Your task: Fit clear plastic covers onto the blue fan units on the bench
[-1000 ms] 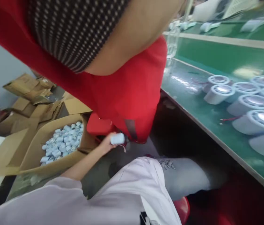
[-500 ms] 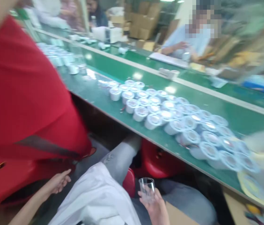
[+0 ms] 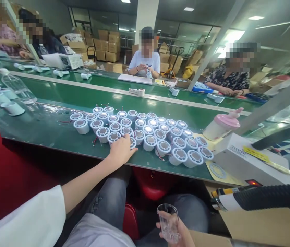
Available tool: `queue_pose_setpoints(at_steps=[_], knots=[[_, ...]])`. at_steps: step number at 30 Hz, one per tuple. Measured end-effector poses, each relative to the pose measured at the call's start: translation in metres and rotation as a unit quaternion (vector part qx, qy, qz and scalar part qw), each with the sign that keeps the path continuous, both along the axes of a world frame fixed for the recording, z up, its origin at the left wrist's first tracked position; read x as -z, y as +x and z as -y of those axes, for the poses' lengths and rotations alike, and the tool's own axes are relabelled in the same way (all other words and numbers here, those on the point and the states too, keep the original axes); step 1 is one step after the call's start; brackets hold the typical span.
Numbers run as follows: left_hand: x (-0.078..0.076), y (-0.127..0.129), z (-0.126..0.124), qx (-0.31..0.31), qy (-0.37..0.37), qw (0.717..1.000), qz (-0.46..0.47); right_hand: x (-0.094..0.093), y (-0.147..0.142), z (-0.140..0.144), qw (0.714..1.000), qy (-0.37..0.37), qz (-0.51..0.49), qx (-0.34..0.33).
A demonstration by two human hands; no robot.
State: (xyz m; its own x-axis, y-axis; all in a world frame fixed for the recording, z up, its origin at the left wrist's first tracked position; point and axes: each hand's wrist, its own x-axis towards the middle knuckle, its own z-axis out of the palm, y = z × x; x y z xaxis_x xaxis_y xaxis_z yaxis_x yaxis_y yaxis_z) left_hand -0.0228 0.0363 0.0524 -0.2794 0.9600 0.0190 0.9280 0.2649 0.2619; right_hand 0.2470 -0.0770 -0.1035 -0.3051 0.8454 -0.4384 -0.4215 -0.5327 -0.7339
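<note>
My left hand (image 3: 121,151) reaches over the front edge of a group of white cylindrical housings (image 3: 150,142) with slotted ring tops. Its thumb and index finger are closed around one white housing (image 3: 132,142) in the front row, which still stands among the others; the other fingers are partly hidden. Low over my lap, my right hand (image 3: 179,230) is wrapped round a clear plastic cup (image 3: 167,219), held upright. Thin red and dark wires stick out by some of the housings.
A green workbench (image 3: 57,137) runs across, with a clear bottle (image 3: 19,85) and more housings at left. To the right are a pink-lidded bottle (image 3: 220,125), a grey box (image 3: 248,157) and a black hose (image 3: 270,197). Several people sit across the line.
My left hand has moved from beside my lap up to the housings. My view has swung right and levelled, bringing the grey box and hose in. The right hand still holds the cup.
</note>
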Motion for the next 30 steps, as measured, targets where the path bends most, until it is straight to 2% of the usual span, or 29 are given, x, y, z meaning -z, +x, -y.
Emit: queue_pose_setpoints(at_steps=[3, 5, 6, 7, 9, 10, 11, 12, 13, 15, 17, 18, 20, 22, 24, 26, 28, 30], knots=[[0.006, -0.008, 0.014, 0.032, 0.007, 0.999, 0.041, -0.008, 0.004, -0.003, 0.997, 0.07, 0.034, -0.025], [0.009, -0.011, 0.029, 0.068, 0.014, 0.981, 0.179, -0.018, 0.003, -0.005, 0.981, 0.17, 0.085, -0.049], [0.012, -0.011, 0.037, 0.083, 0.011, 0.953, 0.292, -0.025, 0.002, -0.005, 0.961, 0.236, 0.124, -0.069], [0.015, -0.009, 0.043, 0.087, -0.008, 0.9, 0.427, -0.032, 0.0, -0.006, 0.932, 0.305, 0.172, -0.089], [0.023, -0.002, 0.052, 0.064, -0.091, 0.75, 0.652, -0.049, -0.005, -0.007, 0.852, 0.422, 0.284, -0.124], [0.028, 0.003, 0.054, 0.043, -0.143, 0.682, 0.716, -0.057, -0.008, -0.008, 0.808, 0.464, 0.34, -0.131], [0.033, 0.009, 0.055, 0.022, -0.198, 0.631, 0.75, -0.065, -0.01, -0.009, 0.765, 0.493, 0.392, -0.132], [0.039, 0.015, 0.056, 0.007, -0.251, 0.599, 0.761, -0.071, -0.012, -0.009, 0.729, 0.512, 0.438, -0.124], [0.045, 0.021, 0.056, -0.001, -0.294, 0.581, 0.759, -0.077, -0.015, -0.009, 0.697, 0.525, 0.476, -0.112], [0.055, 0.031, 0.055, 0.004, -0.349, 0.562, 0.75, -0.085, -0.018, -0.008, 0.645, 0.54, 0.533, -0.09], [0.059, 0.038, 0.053, 0.055, -0.373, 0.57, 0.73, -0.091, -0.021, -0.007, 0.605, 0.535, 0.584, -0.074], [0.058, 0.04, 0.052, 0.102, -0.373, 0.593, 0.707, -0.092, -0.022, -0.007, 0.59, 0.526, 0.608, -0.071], [0.051, 0.043, 0.049, 0.229, -0.355, 0.662, 0.619, -0.093, -0.023, -0.009, 0.576, 0.501, 0.64, -0.083], [0.041, 0.045, 0.048, 0.348, -0.297, 0.736, 0.498, -0.093, -0.022, -0.013, 0.583, 0.485, 0.642, -0.117], [0.033, 0.046, 0.051, 0.411, -0.22, 0.79, 0.398, -0.094, -0.019, -0.016, 0.617, 0.475, 0.608, -0.155], [0.031, 0.047, 0.056, 0.419, -0.156, 0.821, 0.355, -0.096, -0.017, -0.017, 0.688, 0.447, 0.547, -0.169], [0.035, 0.045, 0.061, 0.41, -0.101, 0.835, 0.353, -0.101, -0.016, -0.017, 0.772, 0.402, 0.469, -0.149], [0.045, 0.043, 0.063, 0.413, -0.063, 0.836, 0.357, -0.106, -0.015, -0.015, 0.837, 0.356, 0.401, -0.11]])
